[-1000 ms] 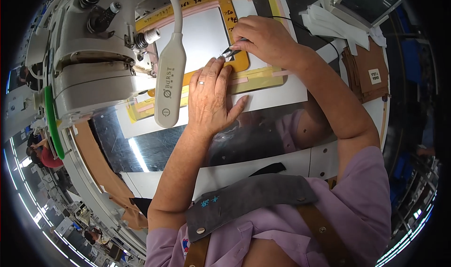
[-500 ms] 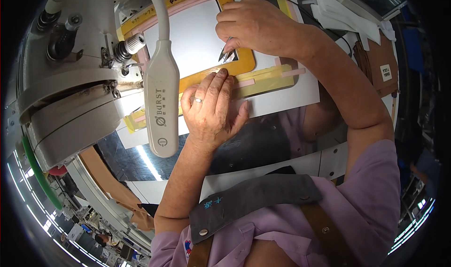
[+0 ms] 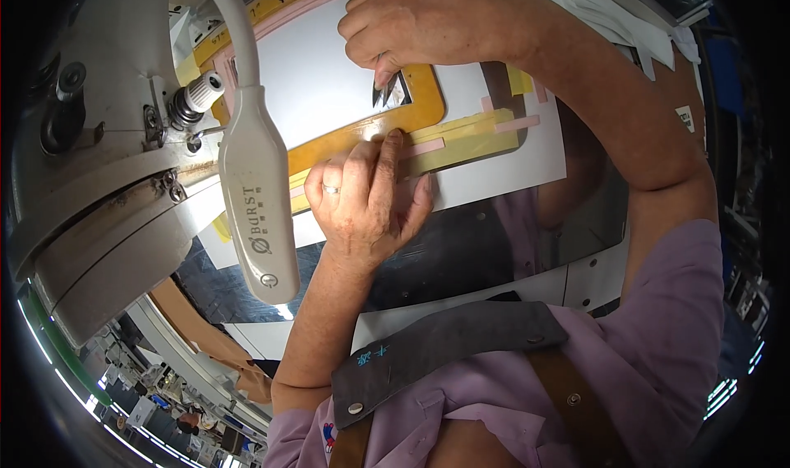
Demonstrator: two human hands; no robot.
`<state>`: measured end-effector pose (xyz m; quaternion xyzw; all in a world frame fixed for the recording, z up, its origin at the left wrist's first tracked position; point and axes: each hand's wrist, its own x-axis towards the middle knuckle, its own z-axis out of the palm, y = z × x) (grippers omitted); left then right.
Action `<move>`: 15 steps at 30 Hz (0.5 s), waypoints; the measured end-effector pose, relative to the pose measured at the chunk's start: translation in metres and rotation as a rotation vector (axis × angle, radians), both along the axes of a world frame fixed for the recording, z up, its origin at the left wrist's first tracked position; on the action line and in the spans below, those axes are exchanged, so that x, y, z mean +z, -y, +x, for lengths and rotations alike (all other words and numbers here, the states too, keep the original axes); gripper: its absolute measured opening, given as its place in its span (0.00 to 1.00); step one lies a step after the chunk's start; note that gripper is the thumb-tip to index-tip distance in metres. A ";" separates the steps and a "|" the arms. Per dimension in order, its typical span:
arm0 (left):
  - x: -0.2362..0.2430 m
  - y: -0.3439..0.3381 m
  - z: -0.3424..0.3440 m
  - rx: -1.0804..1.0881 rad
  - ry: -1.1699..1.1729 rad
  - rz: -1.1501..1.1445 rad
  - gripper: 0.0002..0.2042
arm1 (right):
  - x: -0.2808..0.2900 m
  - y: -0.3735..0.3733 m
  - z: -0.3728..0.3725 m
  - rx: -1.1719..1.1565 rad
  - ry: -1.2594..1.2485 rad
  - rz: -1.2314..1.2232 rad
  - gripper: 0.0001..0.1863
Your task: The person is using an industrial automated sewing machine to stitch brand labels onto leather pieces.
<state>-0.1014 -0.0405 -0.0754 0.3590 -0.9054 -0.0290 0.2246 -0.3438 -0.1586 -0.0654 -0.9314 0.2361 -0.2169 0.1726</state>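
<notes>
An amber template frame (image 3: 425,97) with pink strips along its inner edge lies on a white board (image 3: 539,159). White material (image 3: 317,73) fills the frame's window. My left hand (image 3: 355,200) lies on the near side of the frame, fingers stretched forward and thumb apart, holding nothing. Over the window's right part, my right hand (image 3: 403,27) grips a pair of thread snips (image 3: 381,95). Their dark blades stand apart and point down at the window's near right corner, where a small dark patch (image 3: 399,92) shows. Most of the snips is hidden in my fist.
A sewing machine head (image 3: 99,213) stands close on the left. A white lamp (image 3: 259,204) on a bent neck hangs between it and my left hand. Yellow and pink tape (image 3: 469,139) lines the board. White strips (image 3: 609,23) and brown pieces (image 3: 679,97) lie at the far right.
The view has shifted, moving the machine and lamp leftward in the picture. The snips stay near the window's corner, with their blades now pointing more steeply down. My left hand keeps resting on the frame.
</notes>
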 end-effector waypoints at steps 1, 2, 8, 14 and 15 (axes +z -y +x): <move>-0.001 0.000 0.002 0.003 0.004 0.001 0.24 | 0.001 0.002 0.002 0.003 0.004 0.001 0.11; -0.004 -0.001 0.003 -0.002 0.014 0.001 0.25 | 0.003 0.003 0.003 0.024 -0.025 0.022 0.12; -0.005 0.001 0.002 -0.026 0.012 0.021 0.26 | -0.008 0.009 0.003 0.054 -0.044 -0.084 0.12; -0.006 0.001 0.002 -0.038 0.008 0.018 0.26 | -0.017 -0.016 0.021 -0.219 -0.192 -0.131 0.08; -0.006 0.001 0.002 -0.038 0.013 0.018 0.26 | -0.018 -0.018 0.020 -0.228 -0.182 -0.183 0.07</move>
